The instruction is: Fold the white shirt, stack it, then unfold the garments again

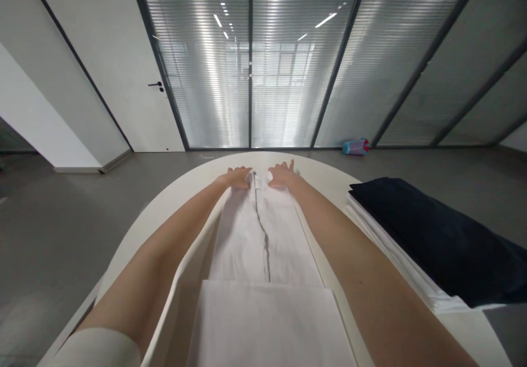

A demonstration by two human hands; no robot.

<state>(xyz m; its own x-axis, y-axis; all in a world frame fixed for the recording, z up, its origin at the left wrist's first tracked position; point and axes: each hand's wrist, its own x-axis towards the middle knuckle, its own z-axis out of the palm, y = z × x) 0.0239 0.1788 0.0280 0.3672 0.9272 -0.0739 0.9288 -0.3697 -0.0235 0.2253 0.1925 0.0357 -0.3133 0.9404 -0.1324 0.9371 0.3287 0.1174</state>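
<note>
Left hand (239,178) half-curled on far left end of pale garment (242,241), folded lengthwise on white table (195,183). Right hand (282,176), fingers partly spread, touches far right end. Can't tell if either grips.

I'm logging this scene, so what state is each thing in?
Pale pinkish-white cloth: laid out lengthwise, folded, near flap on top.
Bare left hand: on its far end, grip unclear.
Bare right hand: on its far end, grip unclear.
Dark navy cloth: folded, stacked uppermost.
Thin white cloth layers: stacked beneath the navy.
Flat white door: shut.
Black lever handle: level.
Pale slatted blinds: lowered, light showing through.
</note>
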